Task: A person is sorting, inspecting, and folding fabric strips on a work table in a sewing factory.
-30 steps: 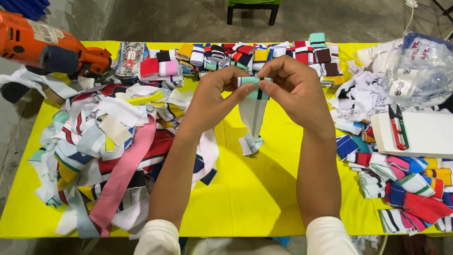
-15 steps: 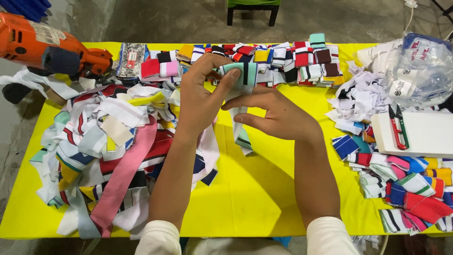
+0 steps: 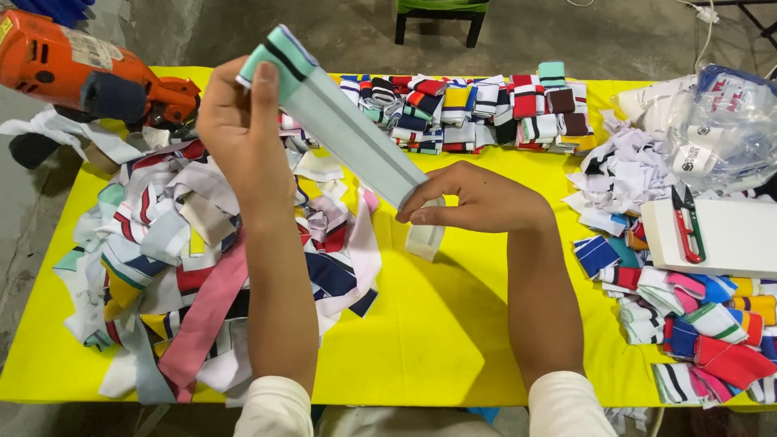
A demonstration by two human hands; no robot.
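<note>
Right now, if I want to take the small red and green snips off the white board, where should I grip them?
Grip the snips across the middle of the handles, coming from above. They lie flat on the white board, lengthwise toward you, tips at the far end, nothing lying over them.

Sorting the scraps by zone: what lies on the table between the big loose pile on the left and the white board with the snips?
In the head view, mostly bare yellow table, crossed by the person's forearms, plus a small folded pale strip end hanging from the right hand.
</note>
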